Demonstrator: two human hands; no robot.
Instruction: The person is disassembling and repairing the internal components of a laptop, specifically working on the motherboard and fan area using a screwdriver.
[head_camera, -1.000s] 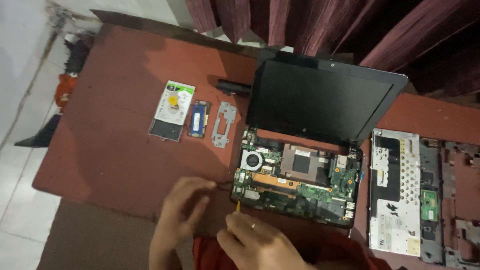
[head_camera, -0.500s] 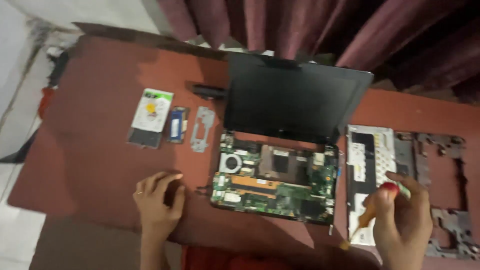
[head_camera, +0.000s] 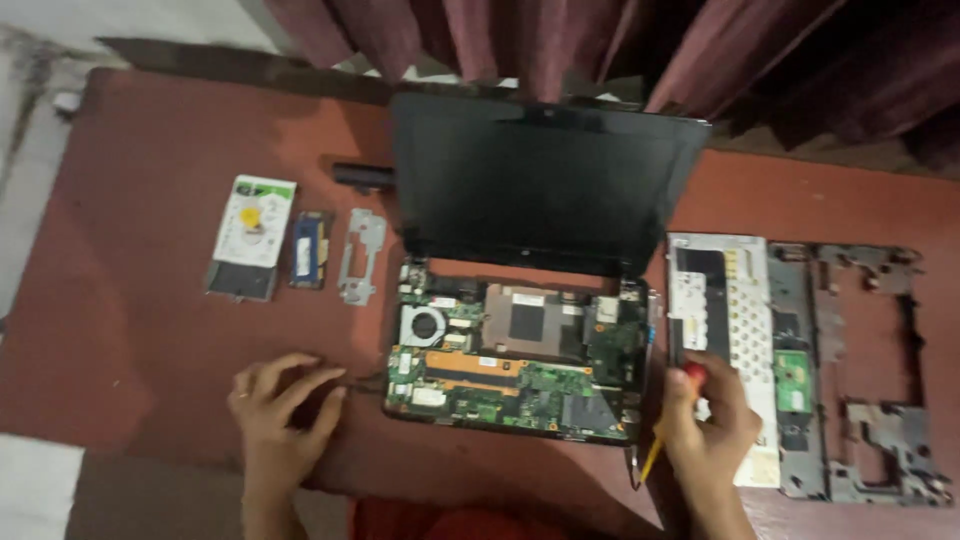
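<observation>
Between the two hands sits the laptop (head_camera: 520, 330), its keyboard deck stripped off so the motherboard (head_camera: 515, 365) lies bare, screen (head_camera: 545, 180) raised behind it. It looks the heaviest thing on the table (head_camera: 140, 330), stiff in the base but loose at the hinge, so it is best gripped by the base edges on either side, never by the screen. The board itself seems fragile: thin, studded with small parts, a fan (head_camera: 424, 325) at its near-left corner; fingers belong on its bare rims only.

Just beyond the right hand (head_camera: 705, 425) lies the upturned keyboard (head_camera: 725, 330), light and likely to flex, and past it, further right, the palmrest frame (head_camera: 860, 370), thin plastic that could crack if twisted.

Ahead of the left hand (head_camera: 280, 405), well apart from it, lie a hard drive (head_camera: 250, 235), dense and shock-shy, a bracket (head_camera: 360, 255), and a memory stick (head_camera: 311, 248), best held by its edges.

The left hand rests on the table beside the laptop's left edge, fingers curled; whether it pinches anything I cannot tell. The right hand is closed around a screwdriver (head_camera: 672, 415), red-capped with a yellow shaft, slim and easy to roll.
</observation>
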